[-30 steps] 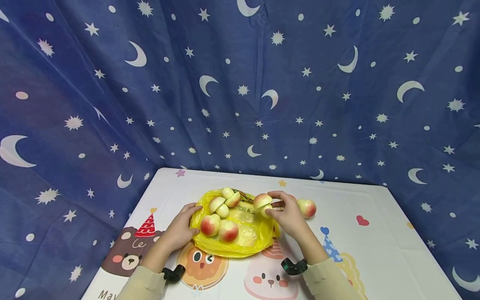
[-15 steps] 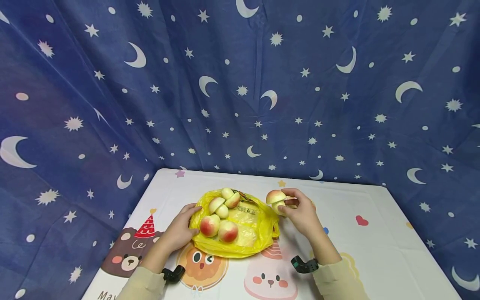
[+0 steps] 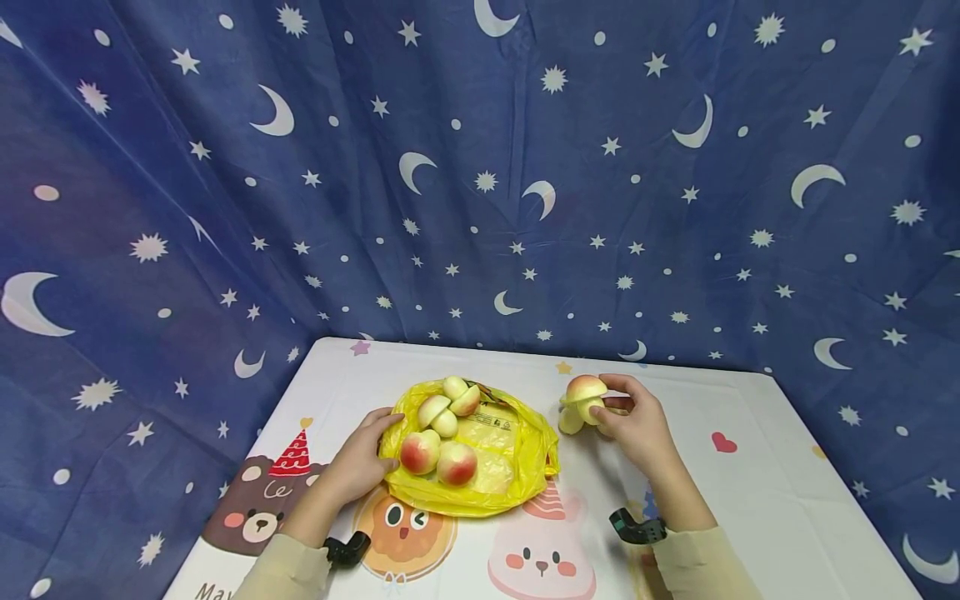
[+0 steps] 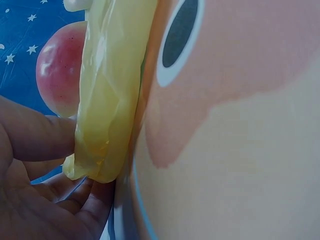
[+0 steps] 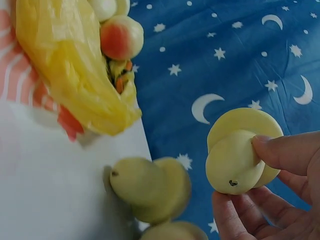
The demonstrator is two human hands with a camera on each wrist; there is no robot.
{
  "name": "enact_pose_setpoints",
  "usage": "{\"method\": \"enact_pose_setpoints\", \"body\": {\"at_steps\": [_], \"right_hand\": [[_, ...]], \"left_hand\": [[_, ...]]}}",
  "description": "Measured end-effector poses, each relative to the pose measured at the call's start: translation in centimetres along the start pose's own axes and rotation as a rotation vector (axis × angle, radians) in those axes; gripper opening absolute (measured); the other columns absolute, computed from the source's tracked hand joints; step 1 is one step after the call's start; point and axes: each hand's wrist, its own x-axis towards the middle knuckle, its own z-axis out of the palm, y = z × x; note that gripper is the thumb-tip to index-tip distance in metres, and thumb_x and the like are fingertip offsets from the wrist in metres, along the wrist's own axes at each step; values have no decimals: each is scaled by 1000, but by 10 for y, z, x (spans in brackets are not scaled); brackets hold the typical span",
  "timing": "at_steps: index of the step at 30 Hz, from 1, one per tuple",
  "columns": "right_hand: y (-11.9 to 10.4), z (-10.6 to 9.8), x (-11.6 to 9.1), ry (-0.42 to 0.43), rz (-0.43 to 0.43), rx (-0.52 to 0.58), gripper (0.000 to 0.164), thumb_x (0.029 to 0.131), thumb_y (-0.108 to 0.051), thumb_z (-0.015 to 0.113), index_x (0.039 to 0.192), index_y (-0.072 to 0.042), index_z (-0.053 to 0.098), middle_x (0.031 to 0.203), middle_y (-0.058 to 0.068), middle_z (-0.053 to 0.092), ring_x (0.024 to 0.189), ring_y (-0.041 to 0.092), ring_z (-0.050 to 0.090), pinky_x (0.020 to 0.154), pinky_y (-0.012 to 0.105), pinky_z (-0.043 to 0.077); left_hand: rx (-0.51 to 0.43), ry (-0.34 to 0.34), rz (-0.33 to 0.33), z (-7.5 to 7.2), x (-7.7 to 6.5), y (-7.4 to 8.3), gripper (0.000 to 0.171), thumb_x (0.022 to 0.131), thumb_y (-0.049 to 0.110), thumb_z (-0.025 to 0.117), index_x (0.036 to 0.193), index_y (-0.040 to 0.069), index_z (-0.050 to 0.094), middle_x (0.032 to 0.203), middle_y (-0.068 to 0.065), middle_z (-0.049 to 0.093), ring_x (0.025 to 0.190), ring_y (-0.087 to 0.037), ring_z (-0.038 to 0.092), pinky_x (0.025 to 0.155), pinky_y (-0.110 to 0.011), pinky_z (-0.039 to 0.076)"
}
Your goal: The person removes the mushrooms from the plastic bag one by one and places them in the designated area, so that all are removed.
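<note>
My left hand (image 3: 362, 457) pinches the left rim of a yellow plastic bag (image 3: 480, 503), thumb on the inner side and fingers outside in the left wrist view. Several toy mushrooms (image 3: 457, 463) with red-and-yellow caps lie in the bag's left part. To the right of the bag, my right hand (image 3: 639, 423) holds another toy mushroom (image 5: 235, 162) by its pale stem, between thumb and fingers. Just beyond it, a loose toy mushroom (image 3: 570, 420) lies on the table, partly hidden in the head view. The right wrist view shows part of one more mushroom (image 5: 172, 232) beside it.
The white tablecloth (image 3: 765, 492) carries printed cartoon figures, among them a brown bear (image 3: 258, 508). A dark blue curtain (image 3: 480, 208) with moons and stars hangs behind the table and along its sides.
My right hand has carried the toy mushroom rightward, from over the bag's right edge to beside the loose mushrooms. My left hand stays on the bag's rim.
</note>
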Motion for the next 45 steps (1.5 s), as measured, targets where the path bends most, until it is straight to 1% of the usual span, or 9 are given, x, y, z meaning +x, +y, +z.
{"method": "enact_pose_setpoints", "body": {"at_steps": [3, 8, 16, 18, 21, 24, 26, 41, 45], "right_hand": [[2, -7, 0, 21, -3, -18, 57, 93, -6, 80, 147, -9, 60, 148, 16, 61, 124, 34, 66, 78, 22, 65], [8, -18, 0, 60, -10, -82, 57, 95, -9, 79, 148, -8, 59, 149, 16, 61, 125, 34, 67, 78, 15, 61], [15, -40, -1, 103, 11, -98, 58, 97, -14, 79, 150, -9, 58, 150, 15, 60, 126, 33, 66, 78, 11, 57], [18, -44, -1, 118, 2, -107, 57, 97, -14, 80, 149, -9, 58, 150, 15, 60, 124, 29, 66, 78, 10, 57], [23, -51, 0, 138, -12, -110, 57, 96, -12, 79, 148, -7, 59, 150, 16, 60, 114, 14, 68, 79, 9, 58], [28, -56, 0, 155, -7, -111, 57, 96, -9, 79, 149, -7, 58, 150, 16, 60, 104, -1, 64, 78, 8, 58], [31, -58, 0, 164, 8, -112, 57, 96, -9, 78, 149, -7, 58, 150, 16, 60, 102, -4, 62, 78, 7, 58], [52, -68, 3, 192, 128, -129, 61, 97, -15, 79, 153, -11, 56, 154, 17, 58, 108, 5, 62, 75, 7, 56], [58, -68, 4, 194, 144, -125, 61, 97, -14, 79, 153, -10, 56, 154, 17, 58, 104, 3, 61, 74, 7, 56]], "left_hand": [[5, 1, -1, 0, 0, 0, 72, 87, -7, 73, 156, 2, 53, 170, -18, 39, 155, -47, 44, 126, -60, 39], [10, 0, -5, 0, 0, -1, 72, 87, -6, 74, 156, 2, 53, 170, -18, 38, 155, -47, 43, 126, -60, 39], [4, -1, -10, 0, -1, 0, 72, 88, -6, 74, 156, 3, 53, 170, -18, 38, 155, -47, 43, 126, -60, 39], [3, -2, -9, 0, -1, 0, 72, 87, -6, 74, 156, 3, 53, 170, -17, 39, 155, -47, 44, 126, -60, 39], [4, -1, -7, 0, 0, 0, 72, 87, -6, 74, 156, 2, 53, 170, -17, 39, 155, -47, 44, 126, -59, 39], [6, 1, -6, 0, 0, -1, 72, 87, -6, 74, 156, 2, 53, 170, -16, 39, 155, -46, 44, 127, -59, 38], [6, 0, -3, 0, 0, 0, 72, 87, -6, 74, 156, 2, 53, 170, -17, 39, 155, -47, 44, 127, -60, 38], [2, 0, -5, 1, 1, -2, 73, 87, -6, 74, 156, 3, 53, 170, -16, 39, 156, -46, 43, 127, -59, 38], [6, 1, -2, 1, 1, -3, 72, 87, -6, 74, 156, 3, 53, 169, -16, 39, 156, -46, 43, 127, -59, 39]]}}
